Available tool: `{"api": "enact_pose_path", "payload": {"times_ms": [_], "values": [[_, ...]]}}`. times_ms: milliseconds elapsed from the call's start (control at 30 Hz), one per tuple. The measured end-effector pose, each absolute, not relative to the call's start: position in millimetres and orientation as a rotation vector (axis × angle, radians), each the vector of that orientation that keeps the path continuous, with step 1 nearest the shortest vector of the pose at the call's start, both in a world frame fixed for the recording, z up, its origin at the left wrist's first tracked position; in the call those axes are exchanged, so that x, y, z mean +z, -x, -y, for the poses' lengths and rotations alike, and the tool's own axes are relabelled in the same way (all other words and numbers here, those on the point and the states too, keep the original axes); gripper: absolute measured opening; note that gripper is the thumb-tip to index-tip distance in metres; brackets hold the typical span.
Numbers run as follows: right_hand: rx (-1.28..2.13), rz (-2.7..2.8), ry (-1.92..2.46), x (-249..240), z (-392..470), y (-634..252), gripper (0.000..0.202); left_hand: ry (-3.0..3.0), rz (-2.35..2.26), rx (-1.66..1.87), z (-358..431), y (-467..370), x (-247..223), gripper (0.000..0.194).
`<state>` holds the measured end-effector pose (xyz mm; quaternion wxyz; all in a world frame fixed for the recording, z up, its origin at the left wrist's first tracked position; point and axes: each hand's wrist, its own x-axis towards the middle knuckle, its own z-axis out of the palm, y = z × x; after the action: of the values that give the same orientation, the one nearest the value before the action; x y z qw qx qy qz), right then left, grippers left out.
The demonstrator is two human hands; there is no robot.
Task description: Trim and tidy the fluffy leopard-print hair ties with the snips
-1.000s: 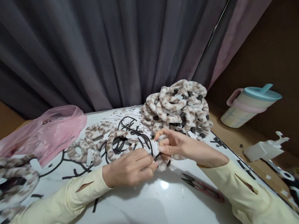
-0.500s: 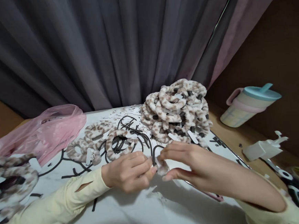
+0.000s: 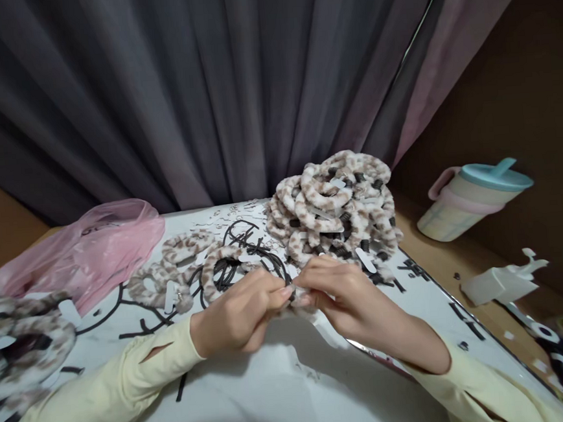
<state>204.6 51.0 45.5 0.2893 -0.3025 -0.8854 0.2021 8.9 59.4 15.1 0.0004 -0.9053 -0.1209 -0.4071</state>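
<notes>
Fingers (image 3: 274, 297) of the left hand (image 3: 238, 315) and right hand (image 3: 351, 290) met, closed on what seemed a black cord (image 3: 292, 293); a half-hidden furry piece (image 3: 296, 312) showed beneath, over the desk (image 3: 257, 401). Loose cords (image 3: 225, 272) lay just behind, a ring pile (image 3: 326, 197) farther back.

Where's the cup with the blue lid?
In the head view, the cup stands at the right, behind the white container and right of the pile of fuzzy rings.

Your pale-yellow long sleeves (image 3: 105, 390) look like soft, matt cloth. Before you, the flat white tabletop (image 3: 276, 393) is smooth and glossy, the brown-and-white rings (image 3: 327, 199) fluffy plush, the thin black cords (image 3: 224, 267) matt, the crumpled pink bag (image 3: 128, 239) shiny, translucent plastic.
</notes>
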Motion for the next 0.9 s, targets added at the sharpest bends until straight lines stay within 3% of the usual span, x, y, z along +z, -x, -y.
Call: {"api": "enact_pose_path", "payload": {"times_ms": [367,467,567,733,900], "values": [[-0.033,2.325,0.764,36,-45,-193,0.026,2.777,0.901,-1.631,-45,-19,14,0.010],[-0.199,2.382,0.784,34,-50,-192,0.028,2.840,1.277,-1.674,-45,-21,16,0.005],[-0.262,2.355,0.877,28,-55,-190,0.025,2.881,1.764,-1.790,-53,-23,17,0.016],[-0.165,2.074,1.050,19,-42,-179,0.020,2.772,2.176,-2.215,-71,-27,13,0.033],[0.398,2.078,1.200,12,-32,-171,0.020,2.706,2.226,-2.288,-76,-29,11,0.034]]}}
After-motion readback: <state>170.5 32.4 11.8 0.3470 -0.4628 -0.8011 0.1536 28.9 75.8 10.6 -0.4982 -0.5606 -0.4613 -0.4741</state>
